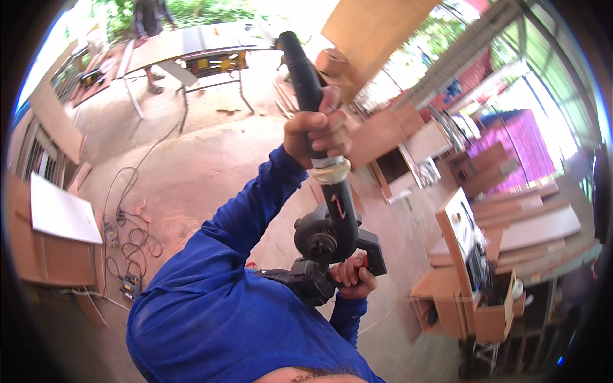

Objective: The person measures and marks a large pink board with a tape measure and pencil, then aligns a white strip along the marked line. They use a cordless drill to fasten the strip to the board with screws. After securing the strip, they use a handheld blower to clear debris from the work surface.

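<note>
A black handheld blower [314, 237] is in front of my chest, its long nozzle tube [300, 70] pointing up and away from me. My left hand [317, 131] wraps round the tube, just above a band of pale tape [332, 171] at the joint. Lower down, my right hand [355, 277] is closed round the handle by the black block at the machine's rear, with a bit of red showing beside the fingers. Part of the blower's lower body is hidden against my blue shirt.
A worktable [153, 54] stands at the far left, with a person [150, 16] behind it. A cable [131, 242] lies coiled on the floor at left. Brown cabinet parts [444, 303] and stacked boards [536, 233] occupy the right; a white panel [64, 207] rests at left.
</note>
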A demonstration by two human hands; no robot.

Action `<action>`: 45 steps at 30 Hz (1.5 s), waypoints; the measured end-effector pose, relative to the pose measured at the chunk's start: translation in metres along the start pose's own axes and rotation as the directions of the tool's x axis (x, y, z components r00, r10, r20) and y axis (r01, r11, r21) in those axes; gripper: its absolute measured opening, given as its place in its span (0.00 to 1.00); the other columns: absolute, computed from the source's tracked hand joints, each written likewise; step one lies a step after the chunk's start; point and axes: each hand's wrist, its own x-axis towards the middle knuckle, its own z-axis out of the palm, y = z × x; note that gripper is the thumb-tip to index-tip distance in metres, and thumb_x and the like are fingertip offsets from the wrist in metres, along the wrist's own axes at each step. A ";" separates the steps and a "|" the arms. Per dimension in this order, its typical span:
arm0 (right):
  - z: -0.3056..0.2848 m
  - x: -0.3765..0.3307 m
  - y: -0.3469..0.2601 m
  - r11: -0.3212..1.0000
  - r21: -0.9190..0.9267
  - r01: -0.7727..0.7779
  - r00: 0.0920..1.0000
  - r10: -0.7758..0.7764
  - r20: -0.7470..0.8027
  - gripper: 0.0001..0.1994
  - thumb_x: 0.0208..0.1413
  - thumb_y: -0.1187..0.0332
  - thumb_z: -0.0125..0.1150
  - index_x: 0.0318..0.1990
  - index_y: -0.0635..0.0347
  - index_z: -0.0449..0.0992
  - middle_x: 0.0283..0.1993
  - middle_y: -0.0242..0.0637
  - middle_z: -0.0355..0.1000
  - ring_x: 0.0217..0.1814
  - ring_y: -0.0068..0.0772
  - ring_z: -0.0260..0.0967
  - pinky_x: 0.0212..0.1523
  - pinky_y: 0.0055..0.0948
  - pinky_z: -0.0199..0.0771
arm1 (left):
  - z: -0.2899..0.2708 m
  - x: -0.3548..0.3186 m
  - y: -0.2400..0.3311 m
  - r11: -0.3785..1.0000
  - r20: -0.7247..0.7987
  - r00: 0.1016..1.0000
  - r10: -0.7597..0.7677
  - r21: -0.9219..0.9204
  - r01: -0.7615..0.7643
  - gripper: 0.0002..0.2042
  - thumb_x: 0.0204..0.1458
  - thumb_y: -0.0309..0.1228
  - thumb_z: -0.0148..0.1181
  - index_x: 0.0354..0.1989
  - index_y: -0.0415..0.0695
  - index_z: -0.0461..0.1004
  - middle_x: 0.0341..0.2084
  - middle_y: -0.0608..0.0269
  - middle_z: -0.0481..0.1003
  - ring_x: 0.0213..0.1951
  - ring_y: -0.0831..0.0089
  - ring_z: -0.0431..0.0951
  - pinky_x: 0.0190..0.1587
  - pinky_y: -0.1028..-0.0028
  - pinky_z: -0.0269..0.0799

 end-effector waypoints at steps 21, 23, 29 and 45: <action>-0.176 0.584 0.074 0.657 0.207 -0.725 0.624 0.498 0.602 0.09 0.57 0.66 0.59 0.38 0.60 0.69 0.19 0.25 0.59 0.18 0.22 0.58 0.25 0.29 0.56 | -0.244 0.102 0.318 0.672 0.024 0.960 0.280 0.709 -0.214 0.15 0.54 0.29 0.66 0.32 0.50 0.60 0.13 0.73 0.61 0.16 0.75 0.66 0.27 0.67 0.69; -0.183 0.618 0.080 0.595 0.204 -0.777 0.566 0.520 0.639 0.09 0.57 0.66 0.58 0.39 0.60 0.69 0.19 0.25 0.60 0.19 0.22 0.58 0.25 0.29 0.57 | -0.248 0.107 0.329 0.660 0.021 0.921 0.390 0.691 -0.296 0.15 0.54 0.29 0.66 0.33 0.50 0.60 0.14 0.73 0.61 0.16 0.76 0.67 0.28 0.67 0.70; -0.169 0.725 0.175 0.442 0.287 -0.850 0.500 0.503 0.705 0.09 0.58 0.67 0.57 0.42 0.60 0.68 0.20 0.25 0.60 0.18 0.22 0.58 0.26 0.30 0.60 | -0.303 0.111 0.463 0.672 0.186 0.940 0.284 0.661 -0.334 0.13 0.56 0.26 0.62 0.34 0.49 0.59 0.15 0.73 0.64 0.17 0.77 0.68 0.32 0.68 0.73; -0.089 0.969 0.373 0.487 0.292 -0.823 0.553 0.572 0.606 0.10 0.60 0.65 0.56 0.44 0.58 0.70 0.18 0.25 0.59 0.17 0.21 0.56 0.26 0.30 0.62 | -0.390 0.111 0.766 0.525 -0.054 0.902 0.429 0.827 -0.200 0.12 0.60 0.38 0.63 0.39 0.49 0.66 0.27 0.68 0.73 0.35 0.75 0.78 0.50 0.67 0.74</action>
